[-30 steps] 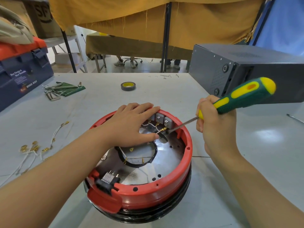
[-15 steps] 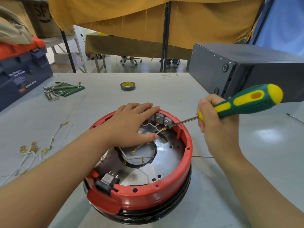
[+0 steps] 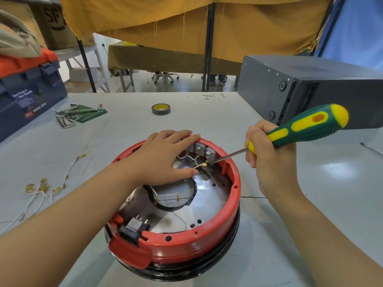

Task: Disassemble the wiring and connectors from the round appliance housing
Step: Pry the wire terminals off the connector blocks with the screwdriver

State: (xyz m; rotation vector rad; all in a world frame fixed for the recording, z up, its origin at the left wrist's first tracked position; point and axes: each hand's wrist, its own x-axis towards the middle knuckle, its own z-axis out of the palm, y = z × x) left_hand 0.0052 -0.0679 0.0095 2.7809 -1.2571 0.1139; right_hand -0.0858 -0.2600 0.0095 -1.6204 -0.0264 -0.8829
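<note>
Bright, even daylight. Glare patches sit on the table (image 3: 335,172) at right. Wide-angle bending warps the edges; focus stays sharp.

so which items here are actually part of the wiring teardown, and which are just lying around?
In use:
- round red-rimmed appliance housing, left hand resting on it
- green-and-yellow-handled screwdriver, gripped by right hand
- brass spade connector on white wire, at the screwdriver tip
- loose white wires with brass terminals, lying on the table

Lying about:
- roll of black tape
- hex keys
- blue toolbox
- dark grey metal case
</note>
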